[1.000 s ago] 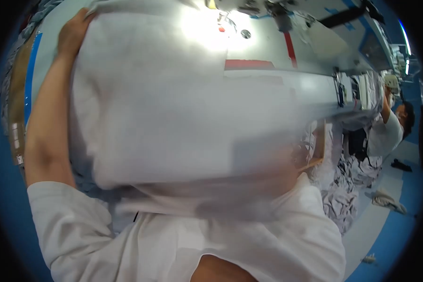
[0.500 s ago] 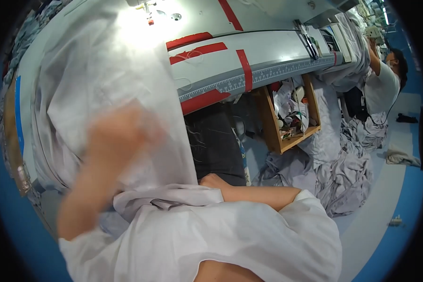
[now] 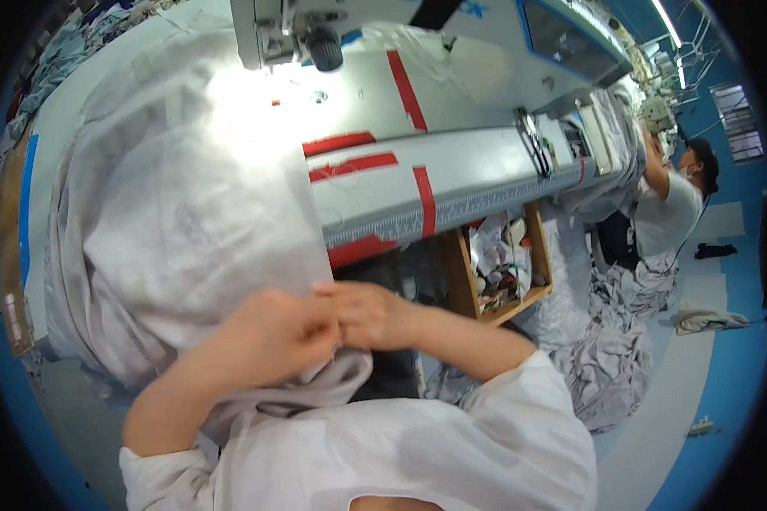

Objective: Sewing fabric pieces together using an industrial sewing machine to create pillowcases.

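A large pale grey cloth [image 3: 187,230] lies over the left part of the sewing table and hangs down toward my lap. Close together at its right edge are my two hands. My left hand [image 3: 277,334], slightly blurred, has its fingers curled in on the cloth edge. From the right, my right hand [image 3: 373,317] meets it with bent fingers closed on the same edge. The fingertips partly hide each other and the bit of cloth between them. Beyond the hands, the lit sewing machine [image 3: 268,43] stands over the far end of the cloth.
A ruler strip [image 3: 460,204] runs along the table's front edge, crossed by red tape [image 3: 423,202]. Below it an open wooden drawer [image 3: 537,255] holds small odds and ends. Heaped cloth [image 3: 609,375] lies on the floor at right. Another person [image 3: 665,209] works farther off.
My left hand has moved right and down to the cloth's edge. My right hand has risen from my lap to meet it. The view has tilted up, showing more of the machine.
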Tool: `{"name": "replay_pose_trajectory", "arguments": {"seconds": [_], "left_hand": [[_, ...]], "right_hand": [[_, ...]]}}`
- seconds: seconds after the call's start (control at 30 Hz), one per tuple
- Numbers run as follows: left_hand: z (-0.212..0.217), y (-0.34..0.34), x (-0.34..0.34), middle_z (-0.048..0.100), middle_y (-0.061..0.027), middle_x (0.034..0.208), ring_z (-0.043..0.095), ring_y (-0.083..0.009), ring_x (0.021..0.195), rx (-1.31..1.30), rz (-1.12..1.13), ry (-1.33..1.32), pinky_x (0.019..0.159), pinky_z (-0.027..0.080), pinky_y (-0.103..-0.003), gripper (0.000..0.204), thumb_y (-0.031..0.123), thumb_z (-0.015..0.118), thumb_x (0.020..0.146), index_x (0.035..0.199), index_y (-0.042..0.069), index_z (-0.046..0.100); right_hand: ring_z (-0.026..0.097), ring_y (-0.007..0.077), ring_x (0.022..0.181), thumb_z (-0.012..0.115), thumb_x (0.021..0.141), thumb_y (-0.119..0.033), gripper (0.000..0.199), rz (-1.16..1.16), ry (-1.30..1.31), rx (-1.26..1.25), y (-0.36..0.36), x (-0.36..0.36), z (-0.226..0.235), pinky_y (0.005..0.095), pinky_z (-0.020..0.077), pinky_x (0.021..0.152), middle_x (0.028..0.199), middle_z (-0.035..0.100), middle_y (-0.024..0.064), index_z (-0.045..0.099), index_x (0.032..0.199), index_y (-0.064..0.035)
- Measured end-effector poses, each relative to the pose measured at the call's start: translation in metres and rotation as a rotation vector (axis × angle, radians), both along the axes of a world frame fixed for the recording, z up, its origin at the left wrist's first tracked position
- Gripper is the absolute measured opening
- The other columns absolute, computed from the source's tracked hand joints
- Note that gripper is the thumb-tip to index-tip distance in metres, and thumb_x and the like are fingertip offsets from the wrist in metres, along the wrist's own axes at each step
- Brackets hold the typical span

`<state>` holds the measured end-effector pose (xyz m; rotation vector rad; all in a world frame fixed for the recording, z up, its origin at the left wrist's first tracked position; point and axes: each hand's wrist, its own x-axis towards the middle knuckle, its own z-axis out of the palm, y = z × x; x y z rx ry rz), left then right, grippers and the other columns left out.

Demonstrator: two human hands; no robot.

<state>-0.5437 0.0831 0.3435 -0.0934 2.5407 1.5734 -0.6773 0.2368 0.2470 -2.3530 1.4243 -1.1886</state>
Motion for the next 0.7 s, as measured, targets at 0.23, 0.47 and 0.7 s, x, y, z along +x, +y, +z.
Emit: {"name": "replay_pose_trajectory", "arguments": {"seconds": [0.23, 0.47, 0.7], "left_hand": [[-0.064, -0.181, -0.107, 0.063, -0.0106, 0.094, 0.061, -0.0213, 0.067, -0.630, 0.719, 0.490, 0.069, 0.047, -0.034, 0.020, 0.013, 0.057, 0.085, 0.103, 0.004, 0.060], [-0.053, -0.227, -0.156, 0.066, -0.0104, 0.086, 0.062, -0.0274, 0.073, -0.665, 0.834, 0.339, 0.069, 0.047, -0.035, 0.027, 0.026, 0.070, 0.078, 0.091, 0.004, 0.061], [-0.042, -0.279, -0.160, 0.064, -0.0135, 0.090, 0.061, -0.0224, 0.078, -0.539, 0.732, 0.165, 0.074, 0.046, -0.032, 0.033, 0.032, 0.069, 0.080, 0.096, 0.005, 0.061]], "right_hand": [[0.063, 0.0272, 0.103, 0.060, 0.079, -0.003, 0.013, 0.077, -0.006, 0.058, -0.009, -0.007, 0.012, 0.0394, 0.0511, 0.091, 0.103, 0.065, 0.0153, 0.065, 0.090, 0.0024], [0.065, 0.0259, 0.099, 0.061, 0.079, -0.002, 0.009, 0.039, -0.051, 0.135, -0.026, -0.013, 0.031, 0.0367, 0.0529, 0.088, 0.100, 0.066, 0.0154, 0.066, 0.085, 0.0029], [0.065, 0.0237, 0.099, 0.061, 0.080, -0.002, 0.010, 0.031, -0.127, 0.160, -0.050, -0.024, 0.045, 0.0350, 0.0536, 0.087, 0.100, 0.067, 0.0127, 0.067, 0.087, 0.0001]]}}
